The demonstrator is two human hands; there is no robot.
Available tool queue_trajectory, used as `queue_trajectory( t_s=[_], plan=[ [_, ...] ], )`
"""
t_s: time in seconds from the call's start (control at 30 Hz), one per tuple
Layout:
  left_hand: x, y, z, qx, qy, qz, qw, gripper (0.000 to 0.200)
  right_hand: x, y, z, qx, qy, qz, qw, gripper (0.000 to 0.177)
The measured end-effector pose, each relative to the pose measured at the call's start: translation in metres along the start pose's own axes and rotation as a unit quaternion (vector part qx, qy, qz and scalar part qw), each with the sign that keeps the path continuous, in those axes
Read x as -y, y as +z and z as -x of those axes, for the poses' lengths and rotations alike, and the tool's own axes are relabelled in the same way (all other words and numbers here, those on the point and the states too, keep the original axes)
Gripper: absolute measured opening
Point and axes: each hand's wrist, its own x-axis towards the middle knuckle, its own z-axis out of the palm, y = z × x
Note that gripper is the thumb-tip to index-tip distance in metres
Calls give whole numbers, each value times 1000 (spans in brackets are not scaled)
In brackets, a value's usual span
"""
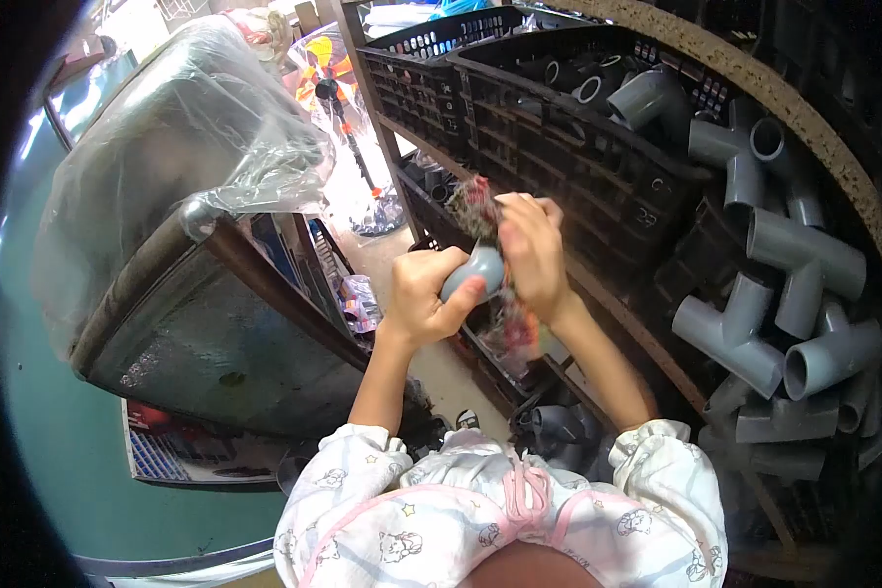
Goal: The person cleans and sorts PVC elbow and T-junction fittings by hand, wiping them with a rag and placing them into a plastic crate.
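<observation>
My left hand (424, 294) is closed around a rounded grey plastic pipe fitting (482, 269), its thumb pressed along the near side. Against the fitting's right side, my right hand (532, 250) grips a shaggy, multicoloured rag (475, 208). One end of this rag sticks up above the fingers, and a blurred part hangs below the fitting. Both hands are held up in front of my body, close together. Much of the fitting is hidden behind the fingers and cloth.
Black crates (559, 127) on a shelf at the right hold grey fittings. Several grey tee fittings (804, 255) are piled further right. At the left, a chair-like piece (206, 333) under clear plastic sheeting (186, 118) stands on a green surface (39, 323).
</observation>
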Motion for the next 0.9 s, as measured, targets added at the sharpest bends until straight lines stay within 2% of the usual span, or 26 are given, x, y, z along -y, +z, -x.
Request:
queue_trajectory(
  t_s=[0.03,0.13,0.17,0.2,0.23,0.3,0.37,0.43,0.47,0.57,0.6,0.63,0.7,0.73,0.77,0.8,0.83,0.9],
  plan=[
    [1,0,-1,1,16,-19,1000,25,-2,-5,-2,62,66,-54,994,26],
    [11,-1,4,-34,-65,24,997,36,10,8,10,21,78,39,996,24],
    [17,0,7,-49,-99,43,993,39,12,14,16,6,60,87,994,24],
    [23,1,8,-70,-95,20,993,44,18,16,21,3,22,140,990,25],
    [23,-1,7,-48,-104,18,993,43,22,17,24,0,-17,192,981,26],
    [20,-3,6,-1,-124,15,992,42,19,21,29,16,-36,140,989,24],
    [22,2,7,22,-112,66,991,40,15,12,16,26,-13,89,996,21],
    [17,2,7,50,-97,68,992,40,6,3,3,153,168,-87,970,29],
    [16,2,6,53,-93,63,992,40,8,0,0,169,253,-132,943,33],
    [19,5,8,40,-124,117,985,40,-12,-4,-5,269,259,-146,916,40],
    [20,5,8,40,-114,122,985,39,-14,-7,-8,332,298,-147,883,45],
    [18,5,8,38,-99,124,987,38,-23,-7,-5,367,321,-199,850,47],
    [14,5,5,34,-70,129,989,37,-32,-11,-7,442,368,-198,794,51],
    [12,5,4,40,-84,137,986,37,-25,3,7,262,426,-377,779,47],
    [11,5,3,48,-98,144,983,37,-23,-8,7,272,522,-455,668,42],
    [9,5,3,56,-112,152,981,38,-9,-13,1,234,578,-451,639,42],
    [7,6,2,25,-127,166,978,39,3,-16,0,194,630,-444,607,43],
    [2,12,-2,-39,-154,195,968,42,-17,-17,34,151,430,-544,704,54]
  ],
)
